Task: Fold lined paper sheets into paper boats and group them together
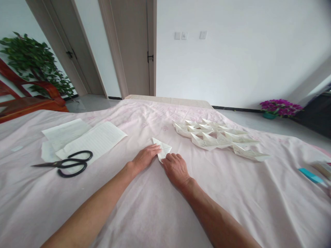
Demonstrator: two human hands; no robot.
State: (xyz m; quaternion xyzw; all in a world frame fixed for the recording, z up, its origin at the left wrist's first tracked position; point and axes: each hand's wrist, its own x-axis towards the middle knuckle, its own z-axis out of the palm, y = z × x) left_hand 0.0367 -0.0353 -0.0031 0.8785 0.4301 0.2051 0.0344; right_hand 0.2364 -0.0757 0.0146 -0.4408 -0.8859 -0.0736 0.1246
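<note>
A small folded white paper piece (162, 148) lies on the pink sheet (144, 206) in front of me. My left hand (145, 156) rests on its left edge, fingers together and pressed flat on the paper. My right hand (176, 168) presses the paper's near corner with curled fingers. Both hands touch the same piece, which is partly hidden under them.
Black scissors (67, 163) lie on lined paper sheets (85, 139) at the left. Several folded paper boats (217, 137) are spread at the right. A teal object (311, 176) sits near the right edge. A wooden chair (28, 100) and plant (31, 62) stand behind.
</note>
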